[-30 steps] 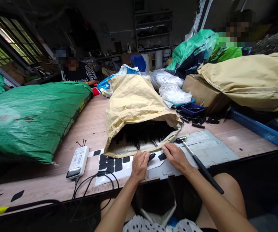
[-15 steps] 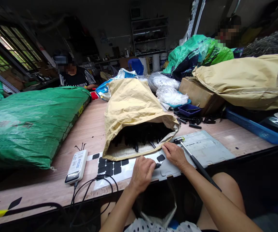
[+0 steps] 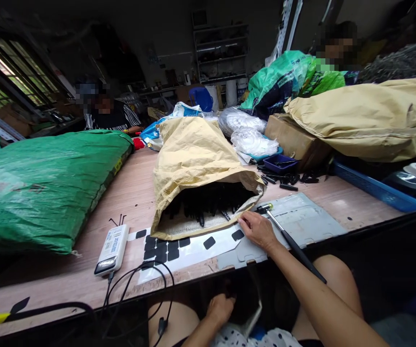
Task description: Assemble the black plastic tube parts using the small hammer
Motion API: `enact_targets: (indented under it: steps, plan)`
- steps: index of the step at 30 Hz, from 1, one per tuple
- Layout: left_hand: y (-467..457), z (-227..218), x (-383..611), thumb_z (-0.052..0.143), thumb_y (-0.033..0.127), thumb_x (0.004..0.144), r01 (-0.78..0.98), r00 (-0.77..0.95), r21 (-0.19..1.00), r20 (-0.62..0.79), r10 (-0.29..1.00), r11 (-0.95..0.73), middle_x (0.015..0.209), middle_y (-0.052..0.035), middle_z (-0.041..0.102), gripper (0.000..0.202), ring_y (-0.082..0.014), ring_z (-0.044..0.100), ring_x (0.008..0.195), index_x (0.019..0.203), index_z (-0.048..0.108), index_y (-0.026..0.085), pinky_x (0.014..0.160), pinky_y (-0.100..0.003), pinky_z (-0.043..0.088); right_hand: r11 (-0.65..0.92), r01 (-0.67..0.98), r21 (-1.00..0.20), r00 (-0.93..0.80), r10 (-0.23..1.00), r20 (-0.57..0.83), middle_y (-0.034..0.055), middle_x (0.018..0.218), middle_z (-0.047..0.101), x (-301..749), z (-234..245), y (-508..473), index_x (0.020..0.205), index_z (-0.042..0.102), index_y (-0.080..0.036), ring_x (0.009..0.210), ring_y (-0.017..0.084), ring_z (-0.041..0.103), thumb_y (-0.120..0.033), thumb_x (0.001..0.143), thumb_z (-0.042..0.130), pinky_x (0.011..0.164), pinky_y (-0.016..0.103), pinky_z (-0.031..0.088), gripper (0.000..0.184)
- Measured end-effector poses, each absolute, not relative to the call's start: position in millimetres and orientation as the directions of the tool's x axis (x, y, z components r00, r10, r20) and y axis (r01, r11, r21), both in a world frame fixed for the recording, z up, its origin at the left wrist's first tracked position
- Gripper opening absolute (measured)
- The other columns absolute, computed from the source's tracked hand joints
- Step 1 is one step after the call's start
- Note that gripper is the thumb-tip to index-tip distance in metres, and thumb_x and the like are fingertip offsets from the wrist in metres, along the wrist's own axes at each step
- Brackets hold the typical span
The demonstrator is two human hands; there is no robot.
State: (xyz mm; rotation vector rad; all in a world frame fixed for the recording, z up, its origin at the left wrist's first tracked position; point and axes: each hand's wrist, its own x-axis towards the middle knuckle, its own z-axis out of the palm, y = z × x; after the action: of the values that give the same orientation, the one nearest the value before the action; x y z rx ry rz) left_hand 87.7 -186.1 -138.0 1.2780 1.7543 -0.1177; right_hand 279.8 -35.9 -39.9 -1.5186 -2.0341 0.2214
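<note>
My left hand [image 3: 221,308] is below the table edge, above my lap, with its fingers curled. Whatever it may hold is lost in the dark there. Beside it hangs the pale rim [image 3: 255,315] of an open bag. My right hand [image 3: 257,230] rests on a grey sheet [image 3: 309,219], fingers pinched together at the lip of a tan paper sack [image 3: 197,154]; what is between them is hidden. Black, pen-like parts [image 3: 201,220] lie inside the sack's mouth. A hammer [image 3: 294,248] with a black handle lies by my right wrist.
A white strip with black square pads [image 3: 161,250] lies before the sack. Left are a white power bank [image 3: 112,250] with cables and a green sack [image 3: 49,188]. Right are loose black parts [image 3: 289,187], a purple tray [image 3: 279,164] and a blue basket [image 3: 367,185]. Two people sit beyond.
My left hand has dropped from the table's front, where it held a small black part, to below the edge. A black pad on the strip is now uncovered. My right hand stays by the sack.
</note>
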Motion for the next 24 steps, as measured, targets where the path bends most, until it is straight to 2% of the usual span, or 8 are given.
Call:
enact_targets:
  steps: [2,5,8,9,11,15,20,24]
  plan:
    - [-186.2,-115.1,88.9,0.059,0.035,0.090,0.804,0.127,0.501,-0.672,0.730,0.321,0.101,-0.0111,0.077,0.029,-0.0279,0.071,0.097,0.107,0.076,0.018,0.081,-0.035,0.051,0.332,0.821,-0.463,-0.174,0.920,0.351,0.0007,0.080,0.066,279.5,-39.0,-36.3,0.078,0.058,-0.023,0.077,0.016,0.058,-0.033,0.097,0.050,0.071,0.028,0.036,0.023]
    - [-173.6,-58.7,86.8,0.062,0.032,0.086,0.703,0.451,0.711,-0.445,0.774,-0.002,0.087,-0.0012,0.076,0.021,-0.0208,0.068,0.080,0.100,0.077,0.026,0.071,-0.030,0.049,0.336,0.820,-0.463,-0.175,0.918,0.356,0.0006,0.078,0.065,279.1,-38.6,-36.7,0.075,0.056,-0.023,0.075,0.016,0.056,-0.033,0.095,0.052,0.070,0.028,0.035,0.023]
    - [-133.9,-6.4,70.8,0.052,0.028,0.094,0.612,0.430,0.771,-0.134,0.893,-0.179,0.090,-0.0008,0.074,0.025,-0.0189,0.065,0.082,0.106,0.074,0.028,0.078,-0.030,0.050,0.340,0.816,-0.467,-0.182,0.919,0.351,0.0004,0.077,0.064,278.9,-38.7,-36.8,0.076,0.056,-0.023,0.074,0.016,0.055,-0.033,0.094,0.053,0.071,0.028,0.036,0.021]
    - [-116.4,4.9,62.0,0.048,0.023,0.095,0.650,0.341,0.731,-0.036,0.939,-0.208,0.092,-0.0021,0.073,0.029,-0.0196,0.064,0.084,0.112,0.071,0.028,0.081,-0.031,0.050,0.339,0.815,-0.469,-0.182,0.920,0.348,0.0001,0.077,0.064,278.9,-38.8,-36.8,0.076,0.056,-0.023,0.074,0.016,0.055,-0.033,0.094,0.053,0.071,0.028,0.036,0.021]
    - [-81.2,16.5,41.7,0.043,0.011,0.093,0.808,0.209,0.535,0.131,0.969,-0.247,0.101,-0.0061,0.069,0.038,-0.0225,0.061,0.095,0.117,0.069,0.026,0.086,-0.035,0.048,0.337,0.814,-0.473,-0.180,0.921,0.346,-0.0003,0.075,0.063,279.0,-38.9,-36.6,0.075,0.055,-0.023,0.074,0.016,0.055,-0.033,0.094,0.053,0.071,0.028,0.036,0.021]
    - [-36.0,9.8,11.2,0.052,0.001,0.083,0.948,0.243,0.168,0.160,0.957,-0.269,0.105,-0.0070,0.061,0.043,-0.0246,0.056,0.100,0.110,0.071,0.028,0.084,-0.036,0.045,0.339,0.813,-0.473,-0.177,0.918,0.355,0.0004,0.077,0.064,279.6,-39.5,-36.0,0.075,0.055,-0.023,0.074,0.016,0.056,-0.032,0.094,0.052,0.070,0.028,0.035,0.022]
    - [-37.7,-2.8,24.4,0.065,0.014,0.088,0.938,0.325,0.071,0.150,0.934,-0.338,0.105,-0.0060,0.061,0.020,-0.0255,0.054,0.099,0.103,0.068,0.027,0.081,-0.037,0.040,0.332,0.814,-0.476,-0.168,0.920,0.355,0.0007,0.077,0.064,279.7,-40.1,-35.7,0.075,0.056,-0.023,0.076,0.016,0.057,-0.032,0.095,0.052,0.070,0.028,0.035,0.022]
    - [-54.2,-2.6,54.5,0.069,0.024,0.090,0.909,0.375,0.132,0.157,0.914,-0.396,0.103,-0.0055,0.064,0.011,-0.0267,0.053,0.098,0.099,0.064,0.023,0.082,-0.040,0.039,0.333,0.799,-0.501,-0.164,0.922,0.351,0.0006,0.077,0.064,278.1,-38.5,-35.5,0.076,0.057,-0.023,0.076,0.016,0.057,-0.031,0.094,0.052,0.073,0.028,0.037,0.021]
